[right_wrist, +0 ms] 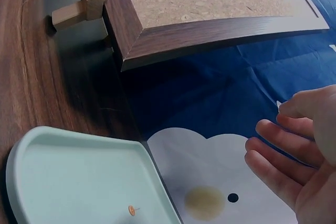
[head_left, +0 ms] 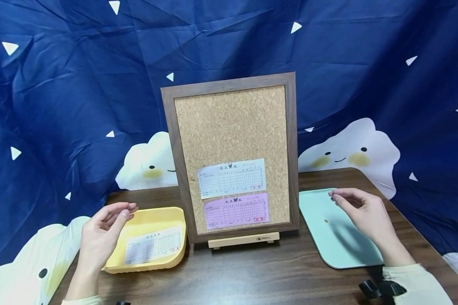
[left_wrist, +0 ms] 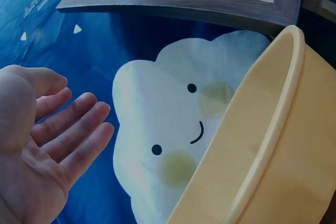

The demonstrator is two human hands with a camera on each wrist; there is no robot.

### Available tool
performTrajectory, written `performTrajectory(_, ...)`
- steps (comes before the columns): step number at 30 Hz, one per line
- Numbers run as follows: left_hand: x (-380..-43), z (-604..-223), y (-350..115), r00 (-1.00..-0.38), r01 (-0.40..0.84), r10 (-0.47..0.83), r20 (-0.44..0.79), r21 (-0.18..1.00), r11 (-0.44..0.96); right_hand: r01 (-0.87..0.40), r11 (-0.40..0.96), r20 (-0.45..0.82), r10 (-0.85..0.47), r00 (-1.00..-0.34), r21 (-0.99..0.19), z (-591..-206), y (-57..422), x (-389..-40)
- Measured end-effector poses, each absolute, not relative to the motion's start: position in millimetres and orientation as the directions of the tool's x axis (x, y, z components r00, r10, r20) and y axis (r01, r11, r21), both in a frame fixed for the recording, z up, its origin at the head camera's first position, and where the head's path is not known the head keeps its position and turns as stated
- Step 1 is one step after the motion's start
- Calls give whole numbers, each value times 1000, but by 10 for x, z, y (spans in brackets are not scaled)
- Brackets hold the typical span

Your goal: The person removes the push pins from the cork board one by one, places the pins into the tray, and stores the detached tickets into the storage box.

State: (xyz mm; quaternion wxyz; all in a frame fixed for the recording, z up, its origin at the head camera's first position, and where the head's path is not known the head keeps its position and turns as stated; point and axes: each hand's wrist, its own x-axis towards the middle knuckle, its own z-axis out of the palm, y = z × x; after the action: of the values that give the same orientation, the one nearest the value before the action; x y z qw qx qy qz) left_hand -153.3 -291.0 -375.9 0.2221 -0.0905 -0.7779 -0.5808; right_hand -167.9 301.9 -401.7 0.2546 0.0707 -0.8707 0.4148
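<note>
evidently, the corkboard [head_left: 230, 127] is propped between the mint tray [head_left: 337, 258] and the yellow tub [head_left: 156, 218]. nothing visible is pinched; fingers are loosely curved on the left hand [head_left: 99, 235] and right hand [head_left: 366, 214]. the tub's loose slip [head_left: 156, 245] is best lifted by an edge, the tray's pin [head_left: 326, 220] by its head.

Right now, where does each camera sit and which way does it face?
Head: on the head, facing forward and down at corkboard, yellow bin, green tray; left hand, right hand, sleeves show.
Left wrist: on that wrist, facing yellow bin and blue cloth; left hand shows.
Right wrist: on that wrist, facing green tray and blue cloth; right hand shows.
Both wrist views share the corkboard.
</note>
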Motion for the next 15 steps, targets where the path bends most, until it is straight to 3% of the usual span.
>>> performTrajectory(15,-1535,-3741,-2846,-885,392,-111,452,853,345,-320,652,489,90,-868,-687,-4000,2977,-1660)
